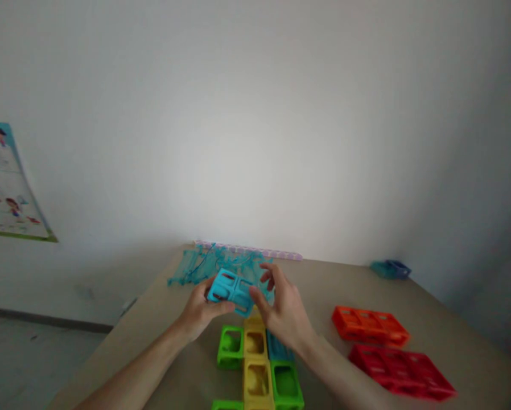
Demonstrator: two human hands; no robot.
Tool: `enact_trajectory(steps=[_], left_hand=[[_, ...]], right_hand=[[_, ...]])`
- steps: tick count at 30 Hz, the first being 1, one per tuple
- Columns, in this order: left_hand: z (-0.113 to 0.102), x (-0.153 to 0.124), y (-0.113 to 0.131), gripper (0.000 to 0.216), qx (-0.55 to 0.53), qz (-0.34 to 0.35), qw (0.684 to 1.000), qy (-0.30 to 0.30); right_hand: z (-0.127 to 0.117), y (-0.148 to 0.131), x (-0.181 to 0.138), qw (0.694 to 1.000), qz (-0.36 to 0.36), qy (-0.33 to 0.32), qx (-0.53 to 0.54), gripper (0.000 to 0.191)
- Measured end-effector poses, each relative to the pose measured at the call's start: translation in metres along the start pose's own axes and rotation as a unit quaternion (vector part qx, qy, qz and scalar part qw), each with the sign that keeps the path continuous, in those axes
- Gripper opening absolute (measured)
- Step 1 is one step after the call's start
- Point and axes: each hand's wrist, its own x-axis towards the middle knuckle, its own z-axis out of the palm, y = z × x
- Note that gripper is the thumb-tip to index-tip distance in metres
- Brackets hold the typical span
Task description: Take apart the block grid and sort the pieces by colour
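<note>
A light-blue plastic building block (231, 291) with square openings is held up over the table, tilted. My left hand (204, 307) grips its left side, thumb along the lower edge. At its right edge is my right hand (281, 310), thumb against or very close to the block and the other fingers apart and curled; whether it touches I cannot tell. Below the hands lies a structure of yellow blocks (256, 380) in a column, with green blocks (230, 344) beside it. A darker blue block (279, 346) sits at its right, partly hidden by my right hand.
An orange block row (370, 324) and a red one (400, 370) lie at the right of the table (319, 290). Teal netting (221, 263) and a patterned strip (255, 251) are at the back by the wall. A dark blue container (397, 269) stands at the far right.
</note>
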Motion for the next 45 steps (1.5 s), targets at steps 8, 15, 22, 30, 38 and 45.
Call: enact_trajectory(steps=[8,15,22,30,38,45], left_hand=[[0.017,-0.009,0.008,0.051,-0.029,-0.006,0.998,-0.056],[0.014,-0.013,0.011,0.053,0.061,0.007,0.990,-0.129],[0.006,-0.008,0.007,0.035,0.088,0.000,0.990,-0.113],[0.005,-0.007,0.009,0.037,0.083,-0.005,0.990,-0.111],[0.004,-0.004,0.003,0.023,0.133,0.018,0.990,-0.049],[0.004,-0.004,0.003,0.027,0.117,0.021,0.991,-0.057]], right_hand=[[-0.032,0.047,-0.030,0.863,0.295,-0.409,0.029,0.060],[0.015,0.045,-0.047,0.818,0.374,-0.372,0.230,0.054],[0.015,0.045,-0.050,0.789,0.326,-0.383,0.352,0.055],[0.010,0.055,-0.050,0.752,0.328,-0.402,0.407,0.042],[0.001,0.064,-0.044,0.833,0.224,-0.362,0.354,0.049],[0.006,0.054,-0.044,0.869,0.226,-0.173,0.405,0.044]])
